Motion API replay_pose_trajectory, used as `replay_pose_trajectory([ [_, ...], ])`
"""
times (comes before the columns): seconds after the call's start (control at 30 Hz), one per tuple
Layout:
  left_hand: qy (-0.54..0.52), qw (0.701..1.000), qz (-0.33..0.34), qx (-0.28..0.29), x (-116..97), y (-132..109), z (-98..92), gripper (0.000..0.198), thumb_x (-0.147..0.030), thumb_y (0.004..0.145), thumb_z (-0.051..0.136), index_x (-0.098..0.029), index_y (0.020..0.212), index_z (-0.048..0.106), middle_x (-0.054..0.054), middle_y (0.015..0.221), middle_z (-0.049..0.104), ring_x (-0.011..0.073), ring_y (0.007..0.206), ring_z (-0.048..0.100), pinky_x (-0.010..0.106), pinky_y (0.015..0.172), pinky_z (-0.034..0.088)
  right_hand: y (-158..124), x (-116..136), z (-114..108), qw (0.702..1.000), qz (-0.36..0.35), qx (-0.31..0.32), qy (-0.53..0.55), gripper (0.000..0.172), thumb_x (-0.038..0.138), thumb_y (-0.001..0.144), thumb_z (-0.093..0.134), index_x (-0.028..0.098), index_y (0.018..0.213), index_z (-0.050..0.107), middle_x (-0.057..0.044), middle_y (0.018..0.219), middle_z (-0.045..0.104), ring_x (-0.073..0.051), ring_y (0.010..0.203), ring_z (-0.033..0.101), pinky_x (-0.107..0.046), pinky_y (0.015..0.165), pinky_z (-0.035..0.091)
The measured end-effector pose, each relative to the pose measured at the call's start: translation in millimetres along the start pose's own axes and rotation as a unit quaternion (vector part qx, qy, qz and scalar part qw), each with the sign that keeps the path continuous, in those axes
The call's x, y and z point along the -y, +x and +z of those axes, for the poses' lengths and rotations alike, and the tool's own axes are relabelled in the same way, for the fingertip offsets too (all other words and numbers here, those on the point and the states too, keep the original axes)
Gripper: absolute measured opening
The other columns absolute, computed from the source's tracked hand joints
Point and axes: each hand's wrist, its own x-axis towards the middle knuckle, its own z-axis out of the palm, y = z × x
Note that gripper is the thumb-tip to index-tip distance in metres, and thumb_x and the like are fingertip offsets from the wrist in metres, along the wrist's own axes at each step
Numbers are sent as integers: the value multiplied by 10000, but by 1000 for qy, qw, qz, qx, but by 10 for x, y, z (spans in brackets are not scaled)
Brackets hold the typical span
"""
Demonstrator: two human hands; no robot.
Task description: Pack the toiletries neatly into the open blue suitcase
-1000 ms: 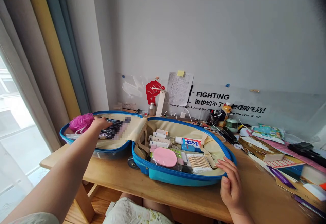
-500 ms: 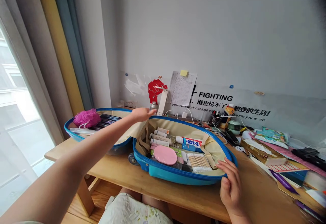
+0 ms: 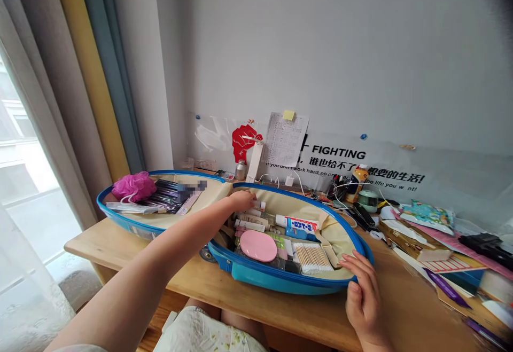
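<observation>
An opened blue suitcase (image 3: pixel 276 282) with a beige lining lies on the wooden table. My left hand (image 3: pixel 242 200) is inside its right half, at the back left, with fingers curled beside a small white-capped tube (image 3: pixel 259 205); what they pinch is hidden. Over the right end of the rim, my right hand (image 3: pixel 363 282) grips the suitcase, fingers inside and thumb outside. Between the hands lie a pink oval case (image 3: pixel 258 245), a pack of cotton swabs (image 3: pixel 312 257), a toothpaste tube (image 3: pixel 297 223), a blue bottle (image 3: pixel 300 233) and small tubes (image 3: pixel 249 226).
The suitcase's left half holds a magenta bath puff (image 3: pixel 134 187) and dark flat packs (image 3: pixel 164 194). Behind stand a small bottle (image 3: pixel 240 170) and a white lamp (image 3: pixel 254 162). Clutter at right includes an orange-capped bottle (image 3: pixel 358 181), a green jar (image 3: pixel 367 201) and a purple pen (image 3: pixel 447 288).
My left hand has moved right and down, from above the case's back hinge into the right half, uncovering the packs at left. My right hand has stayed on the rim.
</observation>
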Motion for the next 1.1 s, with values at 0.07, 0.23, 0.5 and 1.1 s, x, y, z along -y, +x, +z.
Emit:
replay_pose_trajectory([
  [0.07,-5,1000,3,2,41,15,30,395,-268,908,568,-194,1292,624,129,1328,626,288,1211,609,392,1070,467,13,9,-3,1000,-4,-1,-3,355,358,1021,331,205,1140,628,-131,1110,655,-312,1231,562,-521,953,473],
  [0.23,-14,1000,4,0,124,47,70,414,-227,898,553,-220,1304,639,107,1319,645,297,1232,595,410,1070,472,25,21,-5,1000,3,-1,-4,365,377,1019,333,202,1124,637,-128,1102,656,-313,1211,569,-526,969,471],
  [0.5,-31,999,-4,-3,157,76,113,436,-142,832,575,-212,1250,681,110,1273,677,334,1232,590,467,1046,474,-26,-23,15,1000,11,-11,7,350,376,1012,349,202,1115,634,-130,1087,659,-313,1193,572,-533,971,466],
  [1.1,-57,998,-25,-13,65,-27,80,302,-226,888,582,-201,1166,698,106,1200,705,278,1141,645,355,988,487,9,1,-12,1000,5,-4,-10,343,378,1011,347,197,1093,627,-134,1073,662,-319,1189,589,-528,952,485],
])
